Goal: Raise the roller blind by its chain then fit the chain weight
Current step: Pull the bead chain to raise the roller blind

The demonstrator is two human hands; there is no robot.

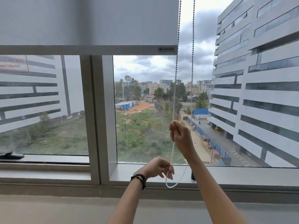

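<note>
Hauling the bead chain (175, 81) with my right hand (180, 136) gripping above my pinching left hand (159, 167), I judge raising continues, next regripping higher.

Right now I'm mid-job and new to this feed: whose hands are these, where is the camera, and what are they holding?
There is one picture, from a camera on the person's head, looking at a window. No machine: two bare hands. The right hand, higher, is closed on one strand of the beaded chain; the left hand, wearing dark wristbands, pinches the same strand lower down. The chain's loop hangs free by the sill. The roller blind is partly raised, its bottom bar across the upper window. A small dark object stands on the sill; I cannot tell whether it is the chain weight.
</note>
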